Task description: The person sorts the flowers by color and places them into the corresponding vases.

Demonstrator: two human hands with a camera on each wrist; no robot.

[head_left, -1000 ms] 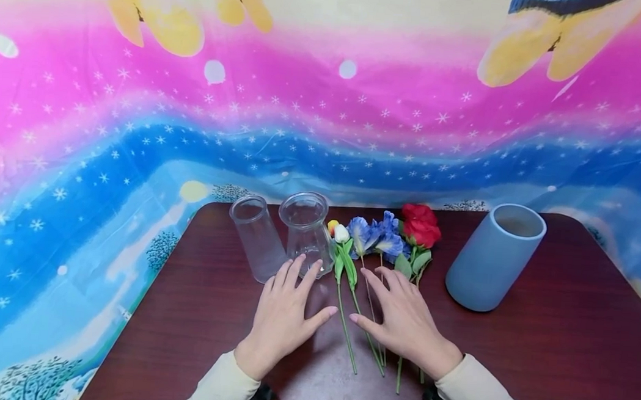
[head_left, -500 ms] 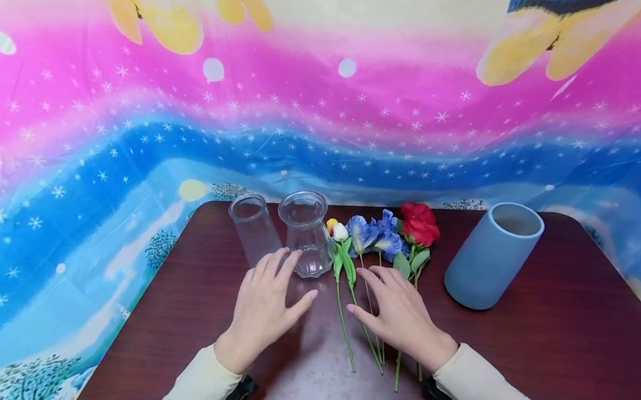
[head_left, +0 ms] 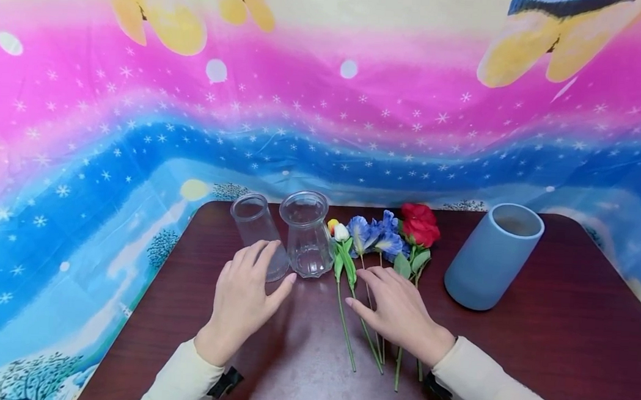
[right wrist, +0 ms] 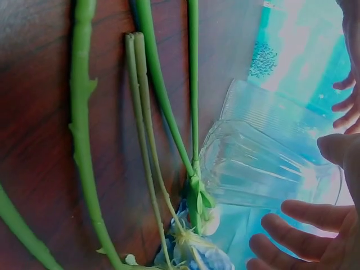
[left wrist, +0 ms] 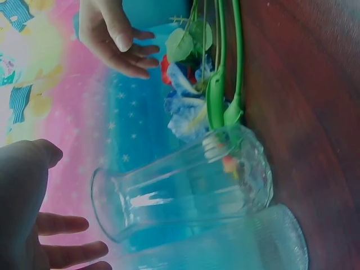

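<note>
My left hand (head_left: pixel 241 299) hovers in front of the straight glass vase (head_left: pixel 255 223), fingers spread and holding nothing; it hides part of that vase's body. Just right of it stands a flared clear glass vase (head_left: pixel 310 251). My right hand (head_left: pixel 402 309) is held over the flower stems with relaxed fingers and nothing in them. Beneath and beyond it lie a white tulip (head_left: pixel 342 232), blue irises (head_left: pixel 376 235) and a red rose (head_left: pixel 420 224), their green stems (right wrist: pixel 84 140) pointing toward me. In the left wrist view, the flared vase (left wrist: pixel 180 197) shows beside the left fingers.
A tall blue-grey vase (head_left: pixel 490 265) stands on the right of the dark wooden table (head_left: pixel 564 362). Behind the table's far edge hangs a colourful printed cloth (head_left: pixel 325 121). An orange-yellow bloom (head_left: pixel 332 226) peeks out beside the tulip.
My left hand has moved left, away from the flared vase and the stems, to in front of the straight vase. The right hand has shifted only slightly left. Vases and flowers have stayed put.
</note>
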